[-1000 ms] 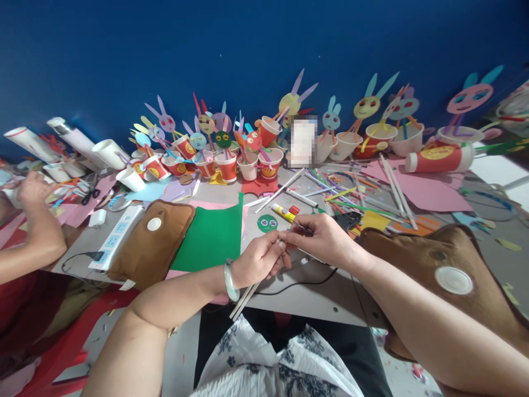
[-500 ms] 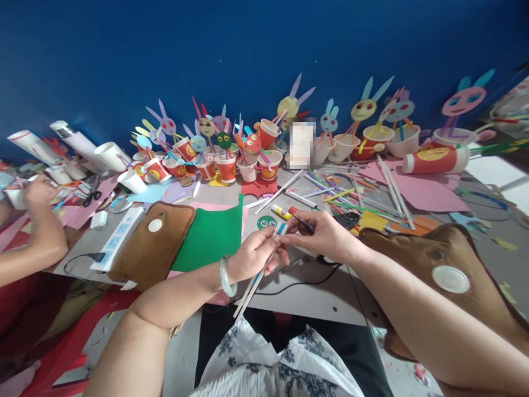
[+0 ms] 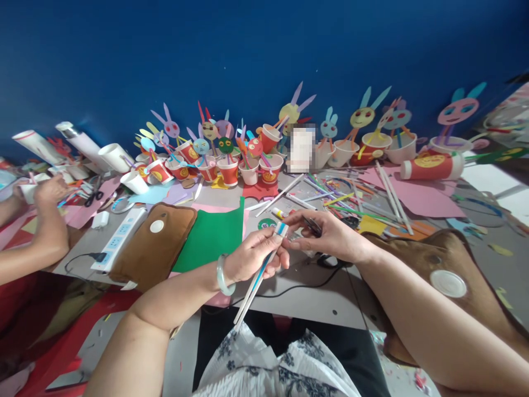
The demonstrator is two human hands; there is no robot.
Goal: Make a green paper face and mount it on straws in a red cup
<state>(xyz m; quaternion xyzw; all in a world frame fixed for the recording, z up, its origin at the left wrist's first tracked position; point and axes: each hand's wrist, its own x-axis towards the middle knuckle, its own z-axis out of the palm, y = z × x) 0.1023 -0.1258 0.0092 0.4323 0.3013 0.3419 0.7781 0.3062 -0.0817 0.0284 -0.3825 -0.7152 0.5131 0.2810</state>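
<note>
My left hand [image 3: 254,253], with a pale green bangle at the wrist, is closed around a bundle of slim paper sticks [image 3: 250,300], white with a blue one among them. Their upper ends stick out past my thumb, and the lower ends point down towards my lap. Close by, my right hand [image 3: 330,234] holds a slim dark tool [image 3: 313,226], whose kind I cannot make out. My right fingertips are near the upper ends of the sticks; I cannot tell whether they touch. A green paper disc with eyes [image 3: 266,223] lies just beyond, partly covered by the sticks.
Green paper [image 3: 215,234] and a brown cushion-like pouch [image 3: 155,242] lie at left, beside a power strip [image 3: 123,237]. Another brown pouch [image 3: 430,264] lies at right. Paper cups with rabbit figures [image 3: 227,171] line the back. A co-worker's hands [image 3: 49,193] work at far left.
My right hand has shifted slightly right and its fingers have opened a little from the sticks, the dark tool still in it. My left hand keeps its hold. The camera view has tilted slightly.
</note>
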